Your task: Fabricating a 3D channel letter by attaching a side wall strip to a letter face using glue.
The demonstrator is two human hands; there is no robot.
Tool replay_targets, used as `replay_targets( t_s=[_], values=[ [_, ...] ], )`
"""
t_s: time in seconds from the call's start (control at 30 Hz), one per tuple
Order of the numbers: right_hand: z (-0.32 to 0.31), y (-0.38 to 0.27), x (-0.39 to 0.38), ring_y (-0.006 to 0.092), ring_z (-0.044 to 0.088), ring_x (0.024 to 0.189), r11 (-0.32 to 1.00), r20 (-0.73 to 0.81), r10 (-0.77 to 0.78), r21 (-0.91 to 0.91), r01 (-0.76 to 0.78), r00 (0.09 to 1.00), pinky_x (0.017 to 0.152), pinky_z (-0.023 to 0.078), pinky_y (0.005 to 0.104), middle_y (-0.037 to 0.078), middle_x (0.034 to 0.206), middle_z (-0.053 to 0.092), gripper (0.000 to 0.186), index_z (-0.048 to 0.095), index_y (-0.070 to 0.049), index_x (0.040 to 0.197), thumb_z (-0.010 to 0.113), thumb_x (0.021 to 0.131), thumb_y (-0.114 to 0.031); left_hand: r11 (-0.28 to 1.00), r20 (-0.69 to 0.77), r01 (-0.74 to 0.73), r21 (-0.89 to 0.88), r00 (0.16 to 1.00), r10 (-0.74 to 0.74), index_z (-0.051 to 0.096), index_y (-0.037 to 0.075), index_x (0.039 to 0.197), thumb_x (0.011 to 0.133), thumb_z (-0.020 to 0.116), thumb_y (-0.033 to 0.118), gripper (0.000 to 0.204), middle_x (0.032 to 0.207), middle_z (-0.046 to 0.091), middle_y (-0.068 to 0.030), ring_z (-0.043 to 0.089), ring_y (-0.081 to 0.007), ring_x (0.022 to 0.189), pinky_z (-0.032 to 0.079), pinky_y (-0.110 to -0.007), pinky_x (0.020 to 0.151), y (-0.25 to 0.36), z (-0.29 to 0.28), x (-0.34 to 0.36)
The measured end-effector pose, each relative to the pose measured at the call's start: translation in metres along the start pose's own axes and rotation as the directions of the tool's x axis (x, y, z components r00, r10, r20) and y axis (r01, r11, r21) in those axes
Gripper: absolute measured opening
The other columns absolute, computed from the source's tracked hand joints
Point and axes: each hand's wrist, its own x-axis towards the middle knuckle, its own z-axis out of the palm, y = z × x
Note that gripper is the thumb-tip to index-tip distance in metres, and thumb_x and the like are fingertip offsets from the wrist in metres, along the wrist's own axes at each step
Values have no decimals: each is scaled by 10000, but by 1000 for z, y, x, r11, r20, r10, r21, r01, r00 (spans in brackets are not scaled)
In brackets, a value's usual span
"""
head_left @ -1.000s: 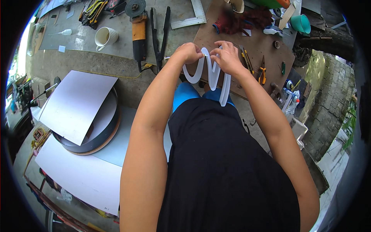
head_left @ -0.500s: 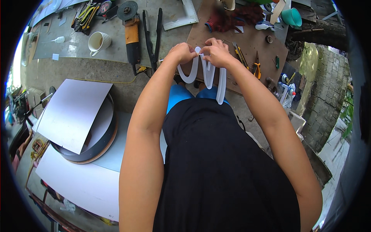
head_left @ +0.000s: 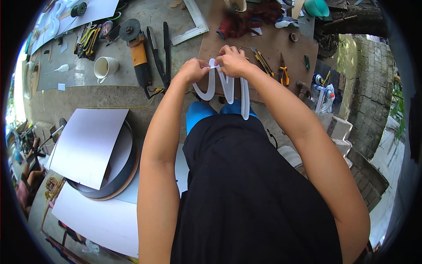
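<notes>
A white, wavy, letter-like shape with raised strip edges (head_left: 229, 90) hangs at the table's near edge, in front of my legs. My left hand (head_left: 193, 70) pinches the top of one of its loops between thumb and fingers. Close beside it, my right hand (head_left: 234, 61) grips the same shape near that top, with its fingers bent over it. The right hand hides part of the shape's upper side. To the right of my right hand lie a yellow-and-black utility knife (head_left: 262, 61) and orange-handled pliers (head_left: 284, 74).
Left of my hands lie long black-handled snips (head_left: 166, 55), an orange-and-black angle grinder (head_left: 140, 58) and a white mug (head_left: 105, 69). Dark red gloves (head_left: 246, 23) and a teal cup (head_left: 316, 7) are farther back. A white sheet (head_left: 90, 145) rests on a round dark-rimmed form (head_left: 125, 165) at left.
The whole view has shifted, so the table's things appear farther left and mostly lower. Both hands keep their hold on the white shape, with little other visible change.
</notes>
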Motion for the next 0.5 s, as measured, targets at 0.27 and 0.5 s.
replay_targets(
  t_s=[0.27,0.5],
  values=[
    [2,-3,-1,306,381,1361,999,-10,-12,42,12,1000,1089,299,560,85,1368,484,317,740,-242,1163,753,849,-282,999,36,-14,36,999,13,732,90,1189,918,665,297,348,1142,714,-175,679,-300,1083,516,-406,950,-3,-2,-3],
    [2,-5,-2,298,375,1369,998,-16,-2,59,3,1000,1094,287,576,81,1366,484,315,740,-240,1165,754,853,-283,1000,27,-26,12,999,26,762,135,1134,906,664,294,294,1115,692,-206,655,-378,1080,499,-449,973,1,-4,-8]
  ],
)
